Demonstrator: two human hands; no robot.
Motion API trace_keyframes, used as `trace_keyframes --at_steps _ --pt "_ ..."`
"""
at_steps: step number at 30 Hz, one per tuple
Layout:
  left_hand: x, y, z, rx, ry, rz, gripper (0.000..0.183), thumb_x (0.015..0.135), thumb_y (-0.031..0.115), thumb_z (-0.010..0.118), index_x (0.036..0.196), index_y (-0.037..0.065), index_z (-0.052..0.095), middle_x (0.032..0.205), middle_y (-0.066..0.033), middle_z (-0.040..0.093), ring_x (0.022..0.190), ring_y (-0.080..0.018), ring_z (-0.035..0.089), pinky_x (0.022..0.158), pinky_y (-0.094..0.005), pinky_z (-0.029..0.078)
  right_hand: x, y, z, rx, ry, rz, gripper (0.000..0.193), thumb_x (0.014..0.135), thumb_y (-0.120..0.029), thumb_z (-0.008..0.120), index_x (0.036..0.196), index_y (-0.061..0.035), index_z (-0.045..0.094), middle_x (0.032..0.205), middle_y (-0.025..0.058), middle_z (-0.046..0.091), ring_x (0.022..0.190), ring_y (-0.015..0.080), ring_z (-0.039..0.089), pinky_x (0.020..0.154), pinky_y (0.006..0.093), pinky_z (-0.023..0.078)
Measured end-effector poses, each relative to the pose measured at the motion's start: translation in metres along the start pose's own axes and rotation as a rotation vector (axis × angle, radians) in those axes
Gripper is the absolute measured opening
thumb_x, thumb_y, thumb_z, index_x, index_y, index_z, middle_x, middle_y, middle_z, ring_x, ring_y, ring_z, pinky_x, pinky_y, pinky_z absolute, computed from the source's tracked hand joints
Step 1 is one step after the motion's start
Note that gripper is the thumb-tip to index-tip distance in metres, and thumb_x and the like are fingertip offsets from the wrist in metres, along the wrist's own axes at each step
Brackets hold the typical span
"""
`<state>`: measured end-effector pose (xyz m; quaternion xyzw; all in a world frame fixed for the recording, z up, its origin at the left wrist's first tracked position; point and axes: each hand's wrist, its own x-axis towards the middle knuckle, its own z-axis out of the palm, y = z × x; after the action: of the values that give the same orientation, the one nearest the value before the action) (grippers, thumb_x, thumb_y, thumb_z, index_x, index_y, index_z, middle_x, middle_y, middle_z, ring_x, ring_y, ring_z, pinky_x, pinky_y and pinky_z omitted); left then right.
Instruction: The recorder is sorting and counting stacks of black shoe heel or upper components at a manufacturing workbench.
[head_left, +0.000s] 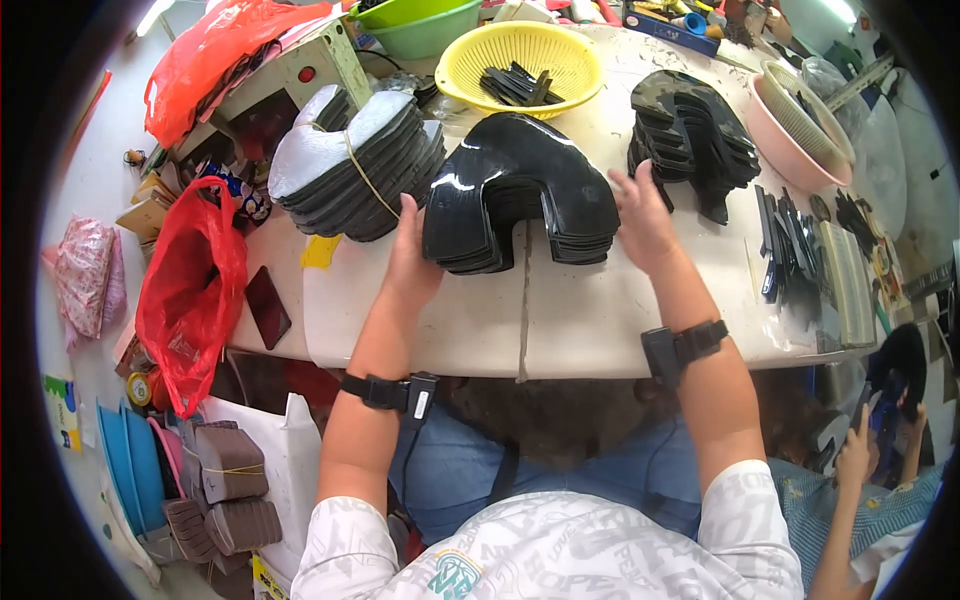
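Note:
A stack of glossy black U-shaped sheets (520, 150) sits at the middle of the table, its opening facing me. My left hand (413, 250) lies along the stack's left side, thumb stretched up and apart; its other fingers are mostly hidden behind the sheets. At the right side is my right hand (643, 215), its fingers spread and the fingertips at the stack's edge. Left of it stands a thicker stack of curved pieces (350, 165) with a pale silvery top, bound by a rubber band. Another stack of dark curved pieces (690, 130) stands behind my right hand.
A yellow basket (450, 75) with black strips stands at the back. On the right are a pink basin (800, 165) and loose black strips (790, 245). A red plastic bag (190, 300) hangs at the table's left edge. Another person's hand (853, 455) shows at lower right.

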<state>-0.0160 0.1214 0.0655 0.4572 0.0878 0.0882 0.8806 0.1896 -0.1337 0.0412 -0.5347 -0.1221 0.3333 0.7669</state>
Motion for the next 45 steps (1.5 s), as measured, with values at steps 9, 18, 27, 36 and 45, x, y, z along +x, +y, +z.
trace_keyframes --at_steps 9,18,27,36,45 --pt "0.036 -0.023 0.022 -0.090 0.249 0.041 0.052 0.107 0.052 0.036 0.133 0.013 0.058 0.122 -0.0022 0.067 0.116 -0.0178 0.062 0.105 -0.0359 0.045 -0.006 -0.001 0.040 0.317 -0.058 -0.008 0.069 0.101 -0.066 0.038 0.130 -0.0076 0.058 0.121 0.0065 0.067 0.110 0.0193 0.064 0.096 0.0364 0.052" --pt "0.030 -0.028 0.001 -0.034 0.247 0.119 0.065 0.104 0.061 0.037 0.142 0.009 0.052 0.138 -0.0038 0.059 0.126 -0.0190 0.056 0.109 -0.0359 0.039 -0.011 0.011 0.063 0.408 0.040 -0.052 0.058 0.107 -0.051 0.034 0.138 -0.0054 0.054 0.133 0.0074 0.063 0.121 0.0207 0.059 0.106 0.0351 0.044" --pt "0.026 -0.041 -0.027 0.169 0.256 0.151 0.068 0.106 0.057 0.036 0.141 0.001 0.052 0.143 -0.0104 0.055 0.135 -0.0227 0.049 0.111 -0.0379 0.040 -0.010 0.043 0.002 -0.001 0.402 -0.241 0.059 0.105 -0.049 0.043 0.126 0.0023 0.062 0.122 0.0136 0.069 0.112 0.0193 0.064 0.095 0.0357 0.049" --pt "0.001 -0.036 -0.071 0.282 0.395 0.257 0.054 0.105 0.044 0.050 0.126 -0.005 0.058 0.103 -0.0088 0.061 0.091 -0.0178 0.061 0.081 -0.0334 0.054 -0.106 0.037 -0.022 -0.640 0.586 -0.368 0.023 0.098 -0.023 0.062 0.092 -0.0020 0.070 0.069 0.0067 0.068 0.061 0.0128 0.062 0.058 0.0295 0.048" --pt "0.001 -0.046 -0.077 0.536 0.464 0.318 0.024 0.103 0.026 0.055 0.093 0.006 0.064 0.073 0.0013 0.058 0.061 -0.0077 0.053 0.054 -0.0226 0.041 -0.122 0.055 -0.022 -0.772 0.445 -0.393 0.020 0.095 -0.016 0.068 0.085 0.0010 0.065 0.062 0.0092 0.059 0.056 0.0138 0.053 0.056 0.0316 0.045"
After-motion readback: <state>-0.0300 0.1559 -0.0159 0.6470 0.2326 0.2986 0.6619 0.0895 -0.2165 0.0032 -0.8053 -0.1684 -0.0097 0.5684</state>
